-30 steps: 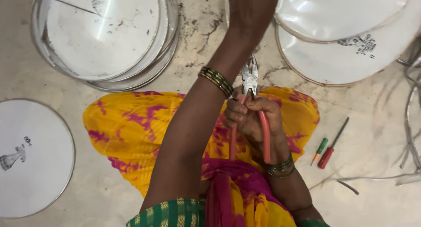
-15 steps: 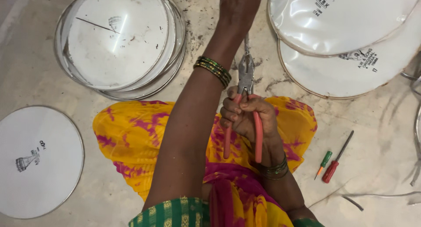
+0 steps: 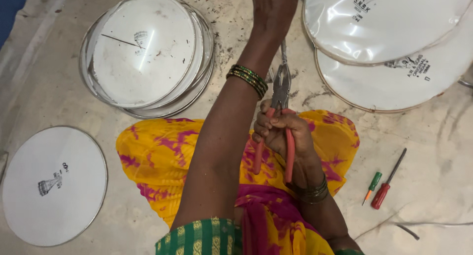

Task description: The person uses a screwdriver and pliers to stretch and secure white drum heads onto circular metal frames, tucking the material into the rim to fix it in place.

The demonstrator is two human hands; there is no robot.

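My right hand [image 3: 282, 133] grips the red handles of a pair of pliers [image 3: 281, 95] over my lap, which is covered in yellow and pink cloth [image 3: 162, 156]. The pliers point away from me, and their steel jaws hold a thin grey wire [image 3: 284, 47]. The wire runs up toward my left hand [image 3: 272, 6]. My left arm, with green bangles at the wrist, reaches forward, and that hand is cut off by the top edge, so its fingers are hidden.
A stack of round white drum skins in metal hoops [image 3: 148, 53] lies at the far left, and a single skin [image 3: 51, 186] sits near left. Two larger skins [image 3: 394, 43] overlap at the far right. Two screwdrivers, one green [image 3: 371, 186] and one red [image 3: 387, 183], rest on the stone floor to my right.
The view has drifted so that everything sits lower and further right in frame. My right hand keeps its grip on the pliers and my left arm stays stretched forward.
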